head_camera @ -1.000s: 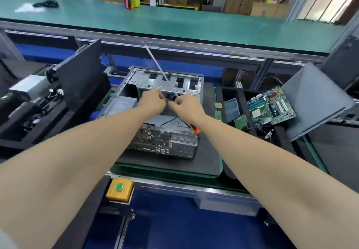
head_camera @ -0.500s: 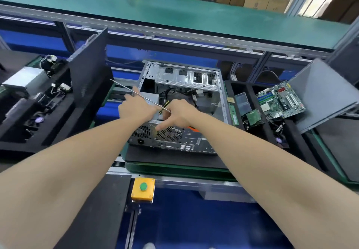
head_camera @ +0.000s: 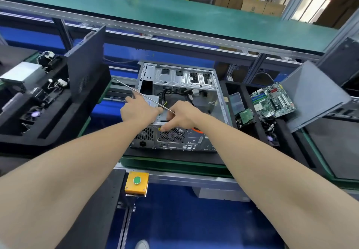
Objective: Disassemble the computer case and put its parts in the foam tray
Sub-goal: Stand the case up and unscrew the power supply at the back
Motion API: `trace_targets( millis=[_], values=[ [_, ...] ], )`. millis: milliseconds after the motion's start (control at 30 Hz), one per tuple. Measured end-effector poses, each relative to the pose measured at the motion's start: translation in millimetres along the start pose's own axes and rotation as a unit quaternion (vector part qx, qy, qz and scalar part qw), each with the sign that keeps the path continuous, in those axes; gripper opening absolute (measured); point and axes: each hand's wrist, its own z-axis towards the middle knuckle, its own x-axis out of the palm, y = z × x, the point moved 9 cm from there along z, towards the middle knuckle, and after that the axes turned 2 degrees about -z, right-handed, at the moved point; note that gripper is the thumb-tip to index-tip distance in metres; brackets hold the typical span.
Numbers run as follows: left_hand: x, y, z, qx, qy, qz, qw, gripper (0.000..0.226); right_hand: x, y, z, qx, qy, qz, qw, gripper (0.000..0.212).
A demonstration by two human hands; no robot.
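The open computer case (head_camera: 180, 77), grey stamped steel with a perforated back panel, lies on a black mat (head_camera: 174, 156), and the black foam tray (head_camera: 245, 93) stands just right of it. Over the case's near edge the right hand (head_camera: 184, 115) is curled round the screwdriver (head_camera: 143, 96), which has a thin shiny shaft and an orange handle; the left hand (head_camera: 138, 110) is beside the shaft, index finger stretched, whether pinching I cannot tell. Best, I judge, is to steady this long slippery shaft and set the tip square before turning.
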Motion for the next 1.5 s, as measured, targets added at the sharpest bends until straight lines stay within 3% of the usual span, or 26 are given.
trace_targets(
  millis=[300, 633, 700, 767, 833, 900, 1000, 1067, 1267, 1500],
  values=[
    [6, -8, -18, 0.004, 0.007, 0.007, 1.0, 0.133, 0, -12, -21, 0.003, 0.002, 0.006, 1.0, 0.042],
    [8, -14, -23, 0.018, 0.028, 0.001, 0.999, 0.125, 2, -8, -33, 0.005, -0.008, 0.012, 1.0, 0.043],
    [5, -13, -24, 0.013, 0.035, -0.024, 0.999, 0.112, 0, -5, -38, 0.002, -0.019, 0.009, 1.0, 0.05],
    [-2, -12, -23, 0.014, 0.021, -0.096, 0.995, 0.078, -5, 1, -43, -0.005, -0.058, 0.016, 0.998, 0.06],
    [-16, -10, -19, 0.016, -0.016, -0.24, 0.97, 0.049, -10, 8, -47, -0.005, -0.106, 0.06, 0.993, 0.056],
    [-29, -7, -15, 0.018, -0.033, -0.383, 0.923, 0.039, -11, 15, -50, -0.005, -0.139, 0.104, 0.985, 0.048],
    [-32, -17, -8, 0.014, 0.049, -0.564, 0.824, 0.032, -9, 27, -54, 0.0, -0.165, 0.139, 0.977, 0.043],
    [-31, -28, -7, 0.013, 0.099, -0.616, 0.781, 0.032, 0, 32, -54, 0.008, -0.151, 0.193, 0.97, 0.039],
    [-26, -28, -20, -0.014, 0.117, -0.598, 0.793, 0.041, 54, 48, -69, 0.055, -0.05, 0.472, 0.879, 0.023],
    [-10, -4, -60, -0.107, 0.099, -0.639, 0.756, 0.036, 127, 60, -112, 0.11, 0.048, 0.591, 0.798, 0.051]
  ],
)
